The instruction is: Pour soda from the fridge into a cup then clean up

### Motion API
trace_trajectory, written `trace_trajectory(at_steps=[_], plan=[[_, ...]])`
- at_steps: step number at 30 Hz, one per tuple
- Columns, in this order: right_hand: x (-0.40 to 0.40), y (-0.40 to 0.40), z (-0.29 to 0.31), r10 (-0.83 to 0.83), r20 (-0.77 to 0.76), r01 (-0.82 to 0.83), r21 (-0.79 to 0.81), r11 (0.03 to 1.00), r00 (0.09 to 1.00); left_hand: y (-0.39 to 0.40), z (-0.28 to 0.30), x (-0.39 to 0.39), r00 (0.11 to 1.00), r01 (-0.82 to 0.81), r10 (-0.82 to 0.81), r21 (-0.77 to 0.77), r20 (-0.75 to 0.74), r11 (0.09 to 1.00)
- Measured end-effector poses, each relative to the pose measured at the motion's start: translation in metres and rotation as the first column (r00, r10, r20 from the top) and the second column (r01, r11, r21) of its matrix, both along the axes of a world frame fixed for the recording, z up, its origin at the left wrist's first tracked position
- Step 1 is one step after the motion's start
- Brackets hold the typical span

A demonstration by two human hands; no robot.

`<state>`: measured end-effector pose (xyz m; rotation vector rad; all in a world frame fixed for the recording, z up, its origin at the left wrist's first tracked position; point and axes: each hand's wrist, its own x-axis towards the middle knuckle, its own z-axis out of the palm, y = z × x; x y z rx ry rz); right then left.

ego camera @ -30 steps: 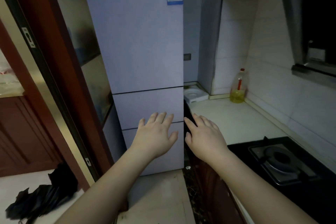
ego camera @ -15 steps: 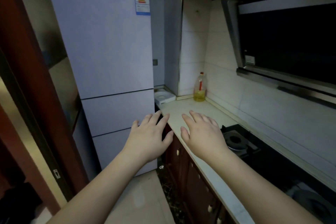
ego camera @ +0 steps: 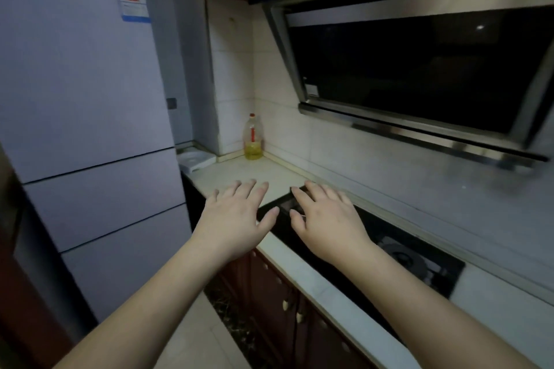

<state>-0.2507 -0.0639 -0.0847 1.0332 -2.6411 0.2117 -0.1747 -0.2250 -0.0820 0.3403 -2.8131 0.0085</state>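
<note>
The task looks barely begun: the fridge [ego camera: 87,117], filling the left of the frame, has all its doors closed, so the soda presumably sits unseen inside, and no cup is in view. The left hand [ego camera: 236,219] and right hand [ego camera: 325,219] hover at center above the surface [ego camera: 239,171], fingers spread, holding nothing. Next, I judge, a hand must reach left and pull the upper door open.

An oil bottle [ego camera: 253,141] stands in the counter [ego camera: 239,169] corner beside the stove [ego camera: 389,252].
</note>
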Motion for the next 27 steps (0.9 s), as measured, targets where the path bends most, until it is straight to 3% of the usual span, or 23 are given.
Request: trace_trajectory(at_steps=[13,27], plan=[[0.007,0.245,-0.014,-0.381,0.018,0.381,0.019,0.924,0.924,0.228,-0.012,-0.061,0.929,0.371,-0.371,0.011,-0.003,0.929],[0.059,0.528,-0.039,-0.722,0.072,0.724,-0.009,0.689,0.688,0.526,-0.036,-0.076,0.675,0.738,-0.737,-0.007,0.044,0.675]])
